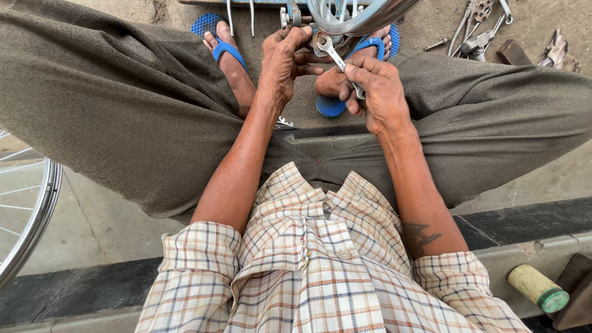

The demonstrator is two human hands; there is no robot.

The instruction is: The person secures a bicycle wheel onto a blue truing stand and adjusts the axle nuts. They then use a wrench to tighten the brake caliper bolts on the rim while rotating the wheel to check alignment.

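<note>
Below wheel rim [357, 18]: right hand [379, 92] grips spanner [336, 58]; left hand [283, 65] curled, pinching rim fitting; tools [478, 31] nearby.

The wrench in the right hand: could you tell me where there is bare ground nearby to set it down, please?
Bare concrete lies between the spoked wheel and the trouser leg. A smaller free patch sits between the shiny rim and the tool pile. Around the right hand, the wrench, the left hand and the blue sandals it is crowded.

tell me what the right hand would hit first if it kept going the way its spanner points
Probably the shiny metal wheel rim: the right hand aims its silver open-ended spanner up-left towards it, beside the left hand. Depth is unclear.
</note>
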